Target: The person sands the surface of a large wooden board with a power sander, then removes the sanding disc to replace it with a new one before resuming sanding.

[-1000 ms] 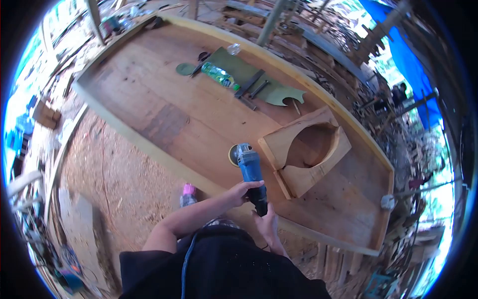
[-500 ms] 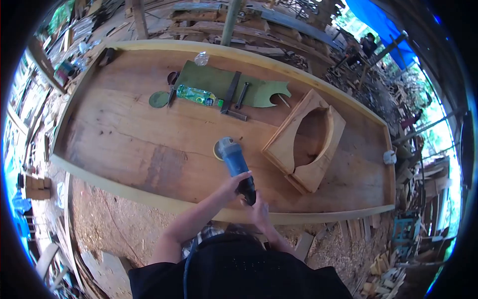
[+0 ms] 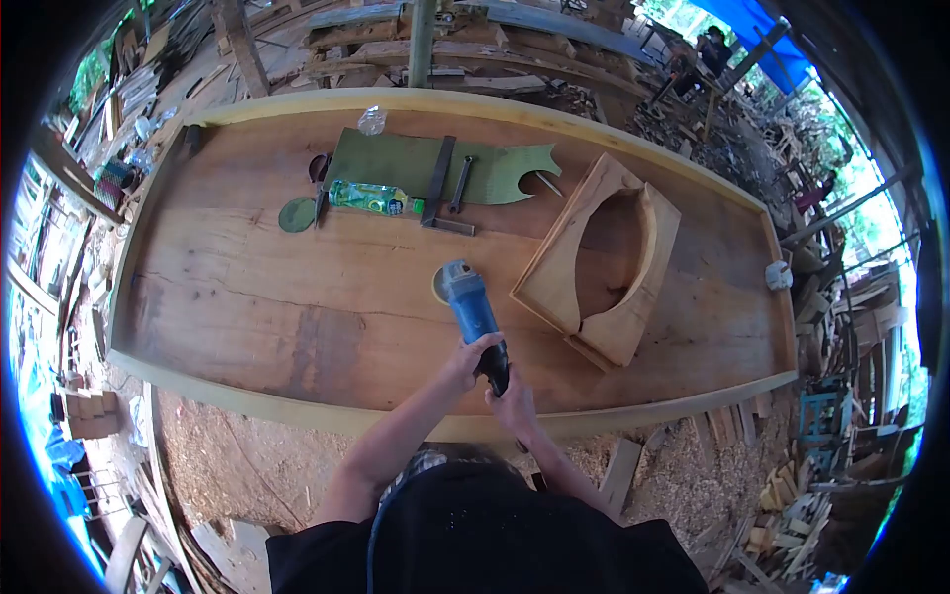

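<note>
A blue angle grinder with a pale round disc at its head is held in both hands over the large wooden panel. My left hand wraps round the body of the tool from the left. Lower down, my right hand grips its black rear end. The disc side overlaps the panel surface in this view. To the right of the tool sits a thick wooden block frame with a large rounded opening.
Raised edges border the panel. Towards its far side lie a green sheet, a plastic bottle, a wrench, a dark square and a green disc. A white object sits at the right edge. Wood scraps cover the ground.
The camera view has turned slightly, shifting the scene. Against the panel, the grinder has moved a little to the right, towards the wooden block frame. Both hands keep their hold.
</note>
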A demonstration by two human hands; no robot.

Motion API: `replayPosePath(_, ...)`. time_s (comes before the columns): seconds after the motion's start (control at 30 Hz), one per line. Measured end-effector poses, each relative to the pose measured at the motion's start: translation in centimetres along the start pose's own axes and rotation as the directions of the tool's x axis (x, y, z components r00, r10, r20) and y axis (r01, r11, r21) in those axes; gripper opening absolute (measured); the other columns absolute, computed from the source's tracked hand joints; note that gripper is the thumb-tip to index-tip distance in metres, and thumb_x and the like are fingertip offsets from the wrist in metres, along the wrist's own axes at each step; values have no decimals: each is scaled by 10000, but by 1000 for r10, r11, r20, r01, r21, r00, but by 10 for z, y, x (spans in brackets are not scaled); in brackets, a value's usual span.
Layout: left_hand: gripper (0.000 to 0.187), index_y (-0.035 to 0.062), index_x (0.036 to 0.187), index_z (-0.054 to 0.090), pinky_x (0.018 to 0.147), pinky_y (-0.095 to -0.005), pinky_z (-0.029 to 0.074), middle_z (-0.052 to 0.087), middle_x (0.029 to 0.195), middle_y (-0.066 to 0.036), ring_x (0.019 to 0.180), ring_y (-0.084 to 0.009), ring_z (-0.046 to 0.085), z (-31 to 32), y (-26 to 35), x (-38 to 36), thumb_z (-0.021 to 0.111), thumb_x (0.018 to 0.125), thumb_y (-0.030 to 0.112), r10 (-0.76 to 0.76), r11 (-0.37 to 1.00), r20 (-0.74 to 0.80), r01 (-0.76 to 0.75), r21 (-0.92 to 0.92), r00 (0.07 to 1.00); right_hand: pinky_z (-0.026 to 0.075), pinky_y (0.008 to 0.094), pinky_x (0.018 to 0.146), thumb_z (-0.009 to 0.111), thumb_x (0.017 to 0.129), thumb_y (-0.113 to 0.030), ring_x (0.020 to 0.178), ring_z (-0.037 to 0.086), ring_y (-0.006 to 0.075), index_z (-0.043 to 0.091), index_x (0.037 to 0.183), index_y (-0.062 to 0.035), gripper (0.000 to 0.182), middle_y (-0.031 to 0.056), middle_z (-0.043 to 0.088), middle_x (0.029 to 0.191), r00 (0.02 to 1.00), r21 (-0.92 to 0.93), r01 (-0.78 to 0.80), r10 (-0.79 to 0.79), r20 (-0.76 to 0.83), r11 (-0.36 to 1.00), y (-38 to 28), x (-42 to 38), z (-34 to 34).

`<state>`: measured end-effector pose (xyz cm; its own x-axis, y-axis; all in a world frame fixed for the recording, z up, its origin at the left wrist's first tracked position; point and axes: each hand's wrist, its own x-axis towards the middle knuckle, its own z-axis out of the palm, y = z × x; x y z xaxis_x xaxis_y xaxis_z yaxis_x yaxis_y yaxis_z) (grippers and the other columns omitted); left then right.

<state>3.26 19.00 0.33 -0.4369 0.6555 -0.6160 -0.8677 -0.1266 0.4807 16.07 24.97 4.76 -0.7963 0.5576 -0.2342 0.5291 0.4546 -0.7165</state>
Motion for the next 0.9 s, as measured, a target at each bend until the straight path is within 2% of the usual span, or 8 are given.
replayPosePath(0.17,367,83,1028,521,717,-340,551,623,851,-52,747,-187,639,8,-28,-22,754,771,203,-51,998,-50,49,-49,997,488,496,707,708,736,-138,857,620,451,459,1135,-39,481,253,628,849,999,-68,-32,34,29,997,25,-27,-8)
replayPosePath(0.23,349,79,1029,535,719,-345,553,632,861,-54,749,-193,645,11,-39,-24,748,781,199,-108,993,14,108,-54,994,484,498,703,703,743,-139,849,620,450,463,1108,-42,447,260,623,857,999,-9,-52,52,6,999,26,-41,-17)
replayPosePath(0.33,350,77,1028,541,724,-346,552,638,861,-57,762,-193,650,22,-39,-21,761,769,162,-159,986,44,161,-33,986,489,498,706,698,749,-140,841,623,450,464,1106,-46,437,254,629,857,991,-49,-134,133,-19,990,16,-50,-28)
replayPosePath(0.43,361,73,1024,546,723,-347,552,641,854,-59,760,-191,652,28,-32,-14,776,749,119,-194,980,66,197,-39,979,493,499,707,694,751,-135,855,623,453,468,1120,-50,441,258,630,871,990,-30,-122,119,-78,992,25,-42,-21)
replayPosePath(0.67,350,78,1008,545,711,-343,556,633,841,-59,733,-188,643,11,7,19,769,759,177,-98,995,67,98,3,993,490,489,695,697,746,-124,878,619,449,481,1098,-34,423,262,625,885,992,-59,-105,101,-69,993,-5,6,-7)
replayPosePath(0.7,348,80,1002,544,710,-341,557,629,838,-59,727,-188,641,8,13,20,768,758,186,-86,996,48,87,-9,995,490,488,697,696,747,-125,880,619,448,480,1101,-32,426,258,627,885,997,-30,-60,58,-46,998,-10,12,-4)
replayPosePath(0.83,357,79,1028,524,704,-339,560,614,858,-58,751,-193,636,-10,31,0,748,778,202,-32,999,-10,31,-21,999,488,492,703,687,752,-123,879,615,451,470,1124,-35,439,254,628,894,999,42,14,-16,51,999,-3,22,20)
replayPosePath(0.9,350,75,1035,521,705,-343,561,612,860,-59,763,-191,635,-22,26,-13,734,791,209,-40,999,-27,40,-15,999,485,493,705,682,755,-129,878,614,451,469,1121,-37,433,251,626,888,997,37,-22,20,72,999,-4,11,28)
